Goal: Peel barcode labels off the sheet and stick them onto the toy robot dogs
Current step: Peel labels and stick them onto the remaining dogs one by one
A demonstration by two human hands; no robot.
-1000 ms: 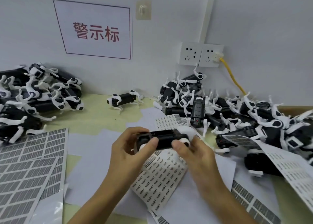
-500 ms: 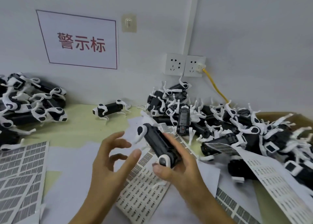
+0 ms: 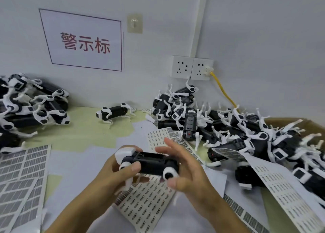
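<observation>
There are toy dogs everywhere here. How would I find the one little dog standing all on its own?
Start at the wall sign with red characters and look straight down to the yellow-green table below its right edge. There stands the lone toy dog, black-bodied with white legs. Unlike the left pile and right pile, it is upright on its feet, touching no other dog.

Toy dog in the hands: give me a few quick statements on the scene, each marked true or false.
1. The left hand grips the held toy dog. True.
2. The right hand is pressing a label sheet flat. False: it is at the held dog, above the label sheet.
3. One lone dog stands apart near the wall. True.
4. Both wall sockets are unplugged. False: a yellow cable is plugged into the right one.
</observation>
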